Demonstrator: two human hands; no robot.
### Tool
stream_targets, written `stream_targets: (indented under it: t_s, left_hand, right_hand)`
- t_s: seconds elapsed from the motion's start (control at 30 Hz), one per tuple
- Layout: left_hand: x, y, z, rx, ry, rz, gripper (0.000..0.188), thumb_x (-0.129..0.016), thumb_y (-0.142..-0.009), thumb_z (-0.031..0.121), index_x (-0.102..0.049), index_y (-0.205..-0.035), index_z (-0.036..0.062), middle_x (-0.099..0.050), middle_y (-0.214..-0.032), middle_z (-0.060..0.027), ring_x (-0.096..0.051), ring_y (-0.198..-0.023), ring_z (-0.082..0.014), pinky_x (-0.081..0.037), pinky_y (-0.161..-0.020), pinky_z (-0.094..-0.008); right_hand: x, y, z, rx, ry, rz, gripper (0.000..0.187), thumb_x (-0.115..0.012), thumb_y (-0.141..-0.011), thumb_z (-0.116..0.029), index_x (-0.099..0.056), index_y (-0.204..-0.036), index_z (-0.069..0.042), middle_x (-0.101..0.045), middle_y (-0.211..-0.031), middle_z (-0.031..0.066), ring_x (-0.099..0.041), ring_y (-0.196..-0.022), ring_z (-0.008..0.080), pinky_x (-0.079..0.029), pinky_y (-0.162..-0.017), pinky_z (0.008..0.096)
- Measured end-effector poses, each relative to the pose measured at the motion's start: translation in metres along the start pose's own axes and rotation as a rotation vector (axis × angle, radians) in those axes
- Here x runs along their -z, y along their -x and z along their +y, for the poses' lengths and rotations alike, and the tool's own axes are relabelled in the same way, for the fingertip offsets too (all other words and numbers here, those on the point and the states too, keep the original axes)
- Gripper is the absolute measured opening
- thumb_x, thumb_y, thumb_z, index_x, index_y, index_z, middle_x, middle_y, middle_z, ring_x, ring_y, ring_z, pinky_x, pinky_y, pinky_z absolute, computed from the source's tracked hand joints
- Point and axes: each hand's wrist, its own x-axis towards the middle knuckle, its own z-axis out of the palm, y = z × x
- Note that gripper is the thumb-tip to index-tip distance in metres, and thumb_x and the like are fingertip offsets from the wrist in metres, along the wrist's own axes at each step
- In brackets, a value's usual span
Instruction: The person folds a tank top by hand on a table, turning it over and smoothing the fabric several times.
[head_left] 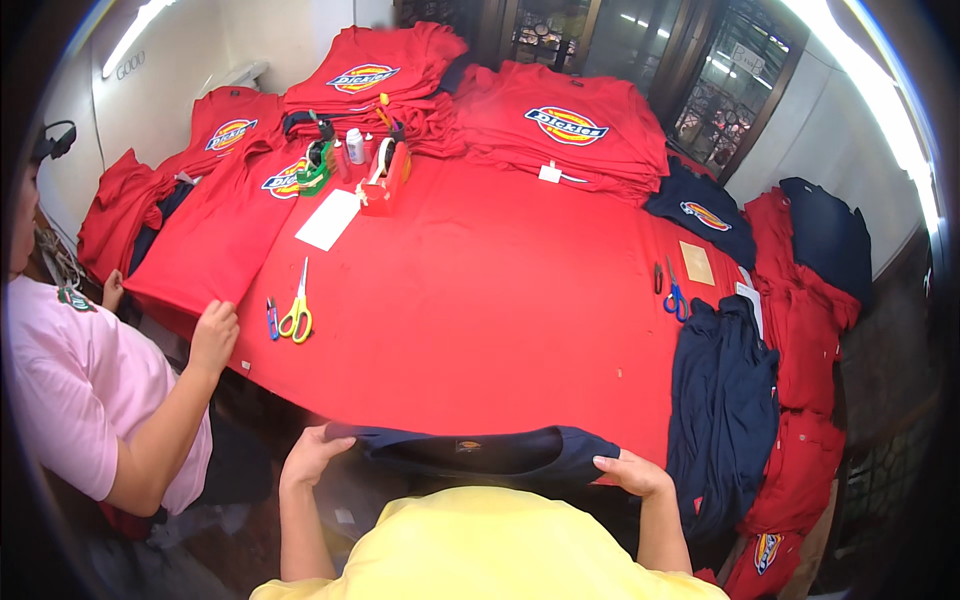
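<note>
Stretched between my hands at the near edge of the table is a navy T-shirt [400,448], its wide neckline facing up and a small label at the collar. My left hand [312,456] grips one shoulder, thumb on top. At the opposite shoulder my right hand [638,473] pinches the cloth. The lower part of the shirt is hidden by my yellow top. Ahead of it lies the red cloth [470,310] that covers the table. To the right of my right hand rests a pile of navy garments [722,400].
Yellow-handled scissors [297,310] and blue thread snips [272,318] lie left; blue-handled scissors [676,300] lie right. A red tape dispenser [385,185] stands behind a white paper [328,219]. Red T-shirt stacks [560,120] line the back. A co-worker [110,390] handles a red shirt [215,240].
</note>
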Motion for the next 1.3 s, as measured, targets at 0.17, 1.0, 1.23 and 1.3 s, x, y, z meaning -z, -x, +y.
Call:
stream_targets:
  t_s: [0.17,1.0,1.23,1.3]
  left_hand:
    - [-0.029,-0.008,0.047,-0.375,0.160,0.035,0.031,-0.070,-0.078,0.000,-0.066,-0.109,-0.0013,-0.068,-0.103,-0.0049,-0.061,-0.094,-0.0135,-0.044,-0.088,-0.0267]
    - [-0.058,-0.339,0.103,-0.686,-0.829,0.343,0.034,-0.070,-0.083,0.023,-0.062,-0.107,-0.0004,-0.066,-0.099,-0.0132,-0.063,-0.092,-0.0299,-0.050,-0.082,-0.0394]
    - [-0.095,-0.346,0.116,-0.670,-1.128,-0.060,0.025,-0.066,-0.086,0.023,-0.060,-0.098,0.0024,-0.064,-0.095,-0.0168,-0.061,-0.093,-0.0347,-0.048,-0.081,-0.0408]
    - [-0.104,-0.356,0.117,-0.635,-1.013,-0.044,0.021,-0.064,-0.088,0.022,-0.059,-0.096,0.0026,-0.064,-0.094,-0.0177,-0.061,-0.091,-0.0357,-0.049,-0.078,-0.0428]
  right_hand:
    - [0.023,0.028,-0.035,0.049,0.590,0.232,0.041,-0.065,-0.090,-0.027,-0.057,-0.118,0.002,-0.064,-0.113,0.0083,-0.059,-0.103,0.0210,-0.045,-0.091,0.0317]
    - [0.151,-0.260,-0.095,0.586,0.541,1.036,0.025,-0.059,-0.089,-0.020,-0.065,-0.103,0.000,-0.064,-0.108,0.0163,-0.057,-0.108,0.0306,-0.045,-0.093,0.0394]
    - [0.107,-0.289,-0.134,0.431,1.048,0.741,0.026,-0.065,-0.085,-0.020,-0.064,-0.100,0.001,-0.064,-0.106,0.0207,-0.060,-0.102,0.0350,-0.046,-0.088,0.0428]
    - [0.115,-0.292,-0.146,0.356,0.819,0.721,0.026,-0.066,-0.085,-0.022,-0.064,-0.098,0.001,-0.065,-0.102,0.0207,-0.061,-0.100,0.0348,-0.047,-0.086,0.0431]
